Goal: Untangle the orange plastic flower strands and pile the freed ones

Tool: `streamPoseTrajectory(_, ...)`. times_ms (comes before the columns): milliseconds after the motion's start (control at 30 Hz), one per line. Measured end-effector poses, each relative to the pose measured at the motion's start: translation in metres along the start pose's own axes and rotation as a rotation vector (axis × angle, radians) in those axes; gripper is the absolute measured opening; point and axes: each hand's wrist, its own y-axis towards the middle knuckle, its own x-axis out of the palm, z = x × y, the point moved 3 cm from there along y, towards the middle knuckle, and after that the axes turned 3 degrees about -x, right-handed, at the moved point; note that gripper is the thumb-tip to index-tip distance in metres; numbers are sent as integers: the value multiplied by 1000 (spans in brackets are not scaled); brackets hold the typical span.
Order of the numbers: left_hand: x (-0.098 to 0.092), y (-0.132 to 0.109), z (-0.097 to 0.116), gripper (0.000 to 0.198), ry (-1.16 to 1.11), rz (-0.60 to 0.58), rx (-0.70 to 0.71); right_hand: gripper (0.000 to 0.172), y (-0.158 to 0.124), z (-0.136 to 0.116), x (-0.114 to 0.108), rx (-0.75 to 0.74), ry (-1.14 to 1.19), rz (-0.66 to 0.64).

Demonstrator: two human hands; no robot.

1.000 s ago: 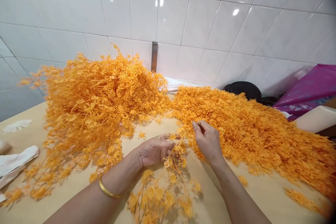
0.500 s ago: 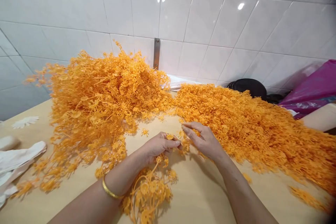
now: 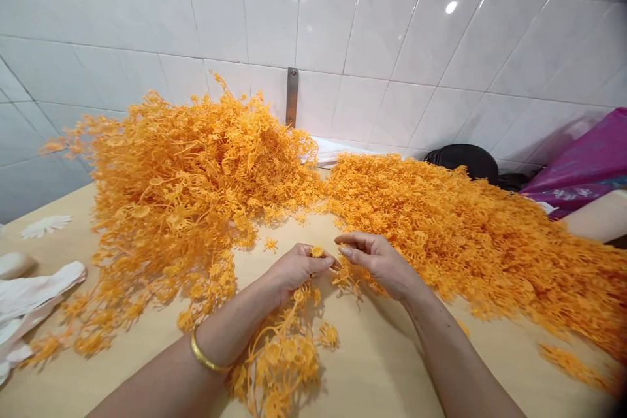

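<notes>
My left hand (image 3: 298, 271) is closed around a branching strand of orange plastic flowers (image 3: 284, 356). One small flower head (image 3: 317, 252) sticks up by its thumb, and the rest of the strand hangs below the wrist onto the table. Just to the right, my right hand (image 3: 379, 261) has thumb and forefinger bent together in a pinch. A bit of orange plastic flower (image 3: 341, 246) shows at these fingertips, mostly hidden. Loose orange pieces (image 3: 347, 281) are right below, between the two hands.
Tangled flower branches (image 3: 196, 170) form a tall heap on the left. Loose flower pieces (image 3: 470, 235) spread widely on the right. White gloves (image 3: 39, 294) lie at the left edge. Against the tiled wall are a black round object (image 3: 463, 160) and a purple bag (image 3: 578, 170).
My right fingertips have shifted slightly and drawn closer together. Orange pieces between the hands now sit lower and farther apart. The hanging strand has swung a little to the right.
</notes>
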Motion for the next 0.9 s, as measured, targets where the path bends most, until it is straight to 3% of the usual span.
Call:
streamPoseTrajectory(133, -1, 1, -1, 28, -4, 11, -8, 18, 2, 1, -2, -71, -104, 71)
streamPoseTrajectory(433, 6, 1, -3, 36, -13, -61, 48, 19, 5, 8, -10, -138, 2, 532)
streamPoseTrajectory(633, 11, -1, 0, 40, -57, -39, 147, 20, 6, 9, -9, -139, 36, 609)
streamPoseTrajectory(900, 19, 6, -1, 44, 7, -34, 191, 19, 10, 12, -13, -185, 193, 856)
